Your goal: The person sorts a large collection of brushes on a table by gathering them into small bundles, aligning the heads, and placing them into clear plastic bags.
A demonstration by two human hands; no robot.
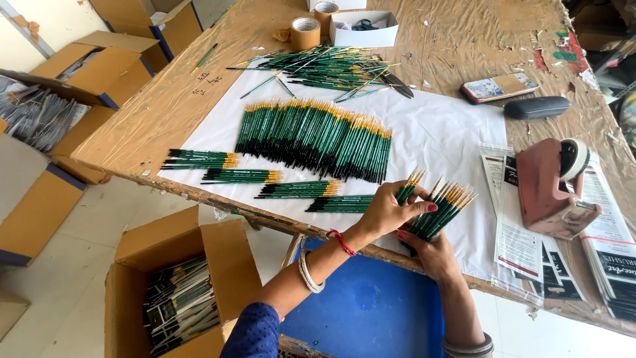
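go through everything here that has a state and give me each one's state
left hand: pinching a few green brushes
right hand: gripping a fanned brush bundle
big brush row: spread flat on white paper
small bundles: lying sorted
floor carton: open, part filled
white box: open
tape dispenser: loaded

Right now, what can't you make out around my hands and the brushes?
- Right hand, head view: its fingers, behind its brush bundle.
- Left hand: how many brushes are in its grip, too small.
- Leaflets: cut off by the right edge.
- White box: contents too small.
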